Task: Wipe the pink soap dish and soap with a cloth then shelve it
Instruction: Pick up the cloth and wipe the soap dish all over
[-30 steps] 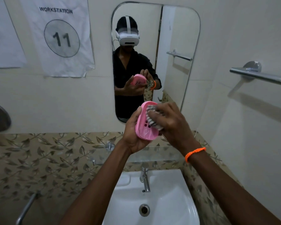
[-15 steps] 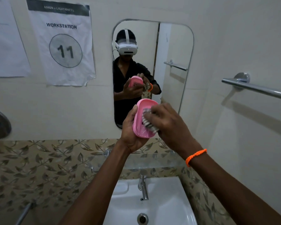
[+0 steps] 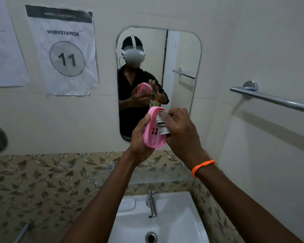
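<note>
Overhead, wall sheet [image 3: 63, 50] reads "WORKSTATION 11".

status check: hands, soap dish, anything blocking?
Left hand grips the pink oval plastic soap dish, held up before the mirror. Right hand presses a striped grey cloth into it. No soap visible. Nothing in the way.
</note>
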